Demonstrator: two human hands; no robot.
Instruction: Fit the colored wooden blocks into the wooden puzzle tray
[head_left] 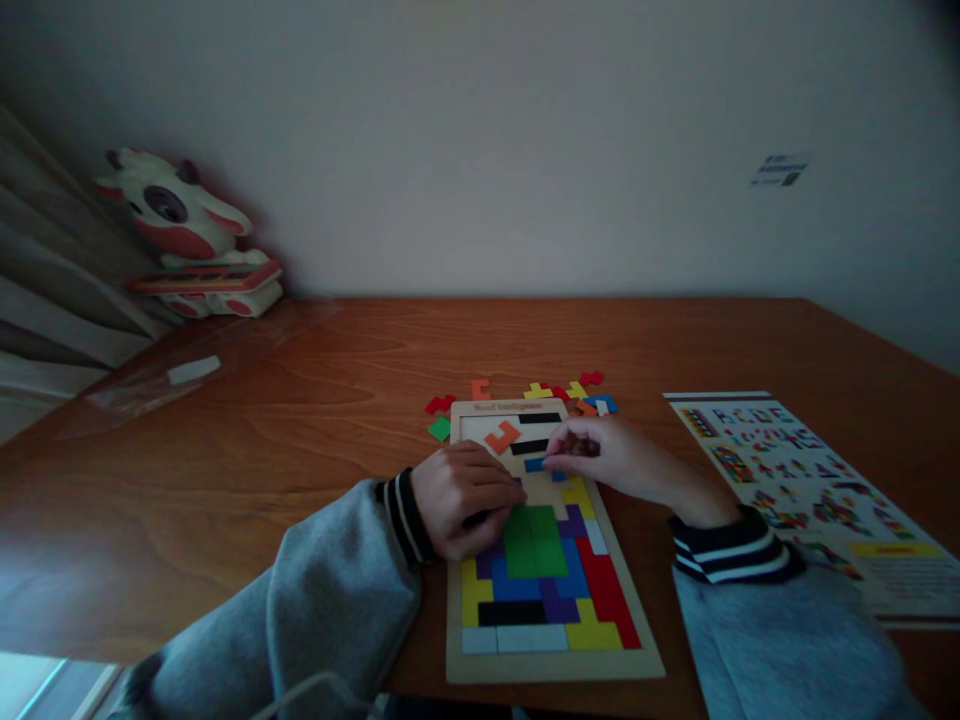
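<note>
A wooden puzzle board (555, 668) lies on the table, its lower part filled with colored block pieces, including green pieces (534, 542) in the middle. My right hand (611, 455) is over the board's upper right, thumb and index finger closed on the edge of a blue puzzle piece (534, 465). My left hand (469, 498) rests over the board's left side, fingers curled; a bit of purple shows by its fingertips, and what they hold, if anything, is hidden. Farther up the board lie an orange piece (502, 436) and two black bars, one of them a black bar (529, 447) near my right fingers.
Loose pieces lie around the board's far end, among them a green piece (439, 429) and a yellow piece (538, 391). To the right is a printed pattern sheet (810, 480). A cow toy (199, 235) stands at the back left by a curtain (56, 290).
</note>
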